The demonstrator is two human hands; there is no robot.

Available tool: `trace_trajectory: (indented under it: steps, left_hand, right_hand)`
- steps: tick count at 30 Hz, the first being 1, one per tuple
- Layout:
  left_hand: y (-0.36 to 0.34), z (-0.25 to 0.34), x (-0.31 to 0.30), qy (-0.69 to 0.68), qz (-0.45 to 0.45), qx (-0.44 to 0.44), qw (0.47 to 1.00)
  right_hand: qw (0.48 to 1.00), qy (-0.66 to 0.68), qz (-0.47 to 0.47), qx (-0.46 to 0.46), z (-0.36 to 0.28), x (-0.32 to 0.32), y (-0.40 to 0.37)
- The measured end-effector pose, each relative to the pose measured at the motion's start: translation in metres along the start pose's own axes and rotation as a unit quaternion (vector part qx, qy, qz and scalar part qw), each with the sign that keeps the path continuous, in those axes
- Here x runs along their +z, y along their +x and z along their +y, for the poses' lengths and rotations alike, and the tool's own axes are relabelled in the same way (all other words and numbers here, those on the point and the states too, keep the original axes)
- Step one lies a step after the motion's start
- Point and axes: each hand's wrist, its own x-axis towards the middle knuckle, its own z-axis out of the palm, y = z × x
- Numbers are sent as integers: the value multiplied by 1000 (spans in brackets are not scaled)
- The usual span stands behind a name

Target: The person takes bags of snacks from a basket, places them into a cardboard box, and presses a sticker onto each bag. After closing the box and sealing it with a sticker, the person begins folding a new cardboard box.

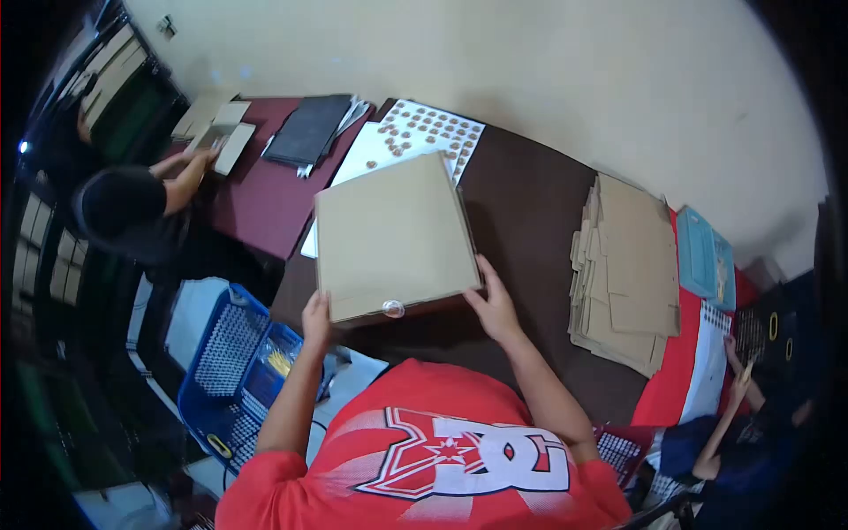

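A closed, flat cardboard box (pixel 397 238) is between my two hands over the dark brown table. A round sticker (pixel 393 308) sits at the middle of its near edge. My left hand (pixel 316 320) grips the near left corner of the box. At the near right corner, my right hand (pixel 495 305) holds the box with the thumb along its edge. Beyond the box, partly covered by it, lies a white sheet (pixel 358 159) with rows of small round brown stickers (pixel 431 139).
Flattened cardboard (pixel 632 274) is stacked at the right. A black folder (pixel 309 131) lies on the maroon table (pixel 265 208). One co-worker (pixel 132 203) handles an open box (pixel 234 148); another (pixel 751 424) sits far right by a blue tray (pixel 702 256). A blue basket (pixel 225 344) stands lower left.
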Motion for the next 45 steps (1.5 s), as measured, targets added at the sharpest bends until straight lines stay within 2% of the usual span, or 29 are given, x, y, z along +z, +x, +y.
trace_trajectory:
  steps: [3,4,6,9,11,12,13,14,16,18,19,20,21,23,24,25,26,28,29,30,31,32,34,36,37,38,40,43,45]
  left_hand:
    - [33,-22,-35,-111,65,5,992]
    - [44,-28,-45,-146,70,-1,987]
    - [62,-18,-57,-90,104,34,990]
    - [91,-12,-62,-80,152,42,984]
    - [115,-17,-72,-71,140,39,987]
    - [109,9,-57,20,203,17,979]
    - [126,-3,-61,-24,183,31,982]
    - [142,-13,-67,-67,161,44,984]
    - [155,-15,-63,15,183,32,982]
    - [155,-6,-58,14,148,21,989]
    - [153,-1,-53,-49,139,10,989]
    - [154,2,-43,-119,132,0,984]
    - [167,-11,-49,-88,146,40,985]
    - [179,-13,-56,-55,137,21,989]
    - [182,-11,-59,-22,136,3,990]
    - [187,-13,-61,-25,140,5,990]
    - [193,-15,-61,-24,143,8,989]
    - [197,-18,-65,-85,154,-21,984]
    - [196,-16,-65,-86,163,-19,983]
    - [194,-12,-65,-42,167,-20,985]
    - [191,-10,-65,2,171,-22,985]
    - [186,-13,-63,-21,199,15,980]
    - [153,8,-38,142,272,131,943]
    - [111,29,-10,365,314,243,842]
    - [95,35,11,313,303,272,858]
    - [78,38,21,375,255,311,835]
    - [51,39,55,377,250,333,827]
    - [7,50,104,331,187,337,861]
    - [-16,45,120,321,165,333,871]
  right_hand:
    - [994,-45,8,-103,-80,21,19]
    - [992,11,14,-128,-107,19,17]
    - [985,83,10,-151,-158,8,2]
    - [928,126,-55,-346,-216,-23,-25]
    - [894,212,-95,-383,-243,-35,-46]
    - [871,255,-96,-409,-254,-34,-51]
    - [844,298,-97,-435,-260,-31,-54]
    - [850,289,-78,-433,-262,-23,-57]
    - [787,330,-11,-520,-266,12,-58]
    - [710,369,60,-596,-268,42,-58]
    - [666,383,88,-634,-268,45,-60]
    - [667,375,94,-637,-261,34,-61]
    - [741,364,66,-560,-248,12,-60]
    - [859,341,8,-382,-222,-33,-62]
    - [905,410,14,-110,-217,-51,-67]
    - [943,263,71,-193,-170,-62,-54]
    - [974,114,151,-123,-138,-78,-50]
    - [966,29,256,28,-59,-106,-50]
    - [954,-84,286,41,-5,-132,-55]
    - [923,-107,354,106,25,-152,-58]
    - [886,-220,377,157,78,-180,-64]
    - [834,-331,393,202,116,-204,-70]
    - [794,-404,360,278,126,-235,-68]
    - [790,-446,320,274,114,-251,-59]
    - [777,-485,287,280,111,-256,-57]
    - [783,-485,277,273,117,-261,-54]
    - [764,-567,243,188,132,-272,-51]
    - [822,-492,211,194,148,-281,-48]
    - [816,-510,183,203,140,-282,-49]
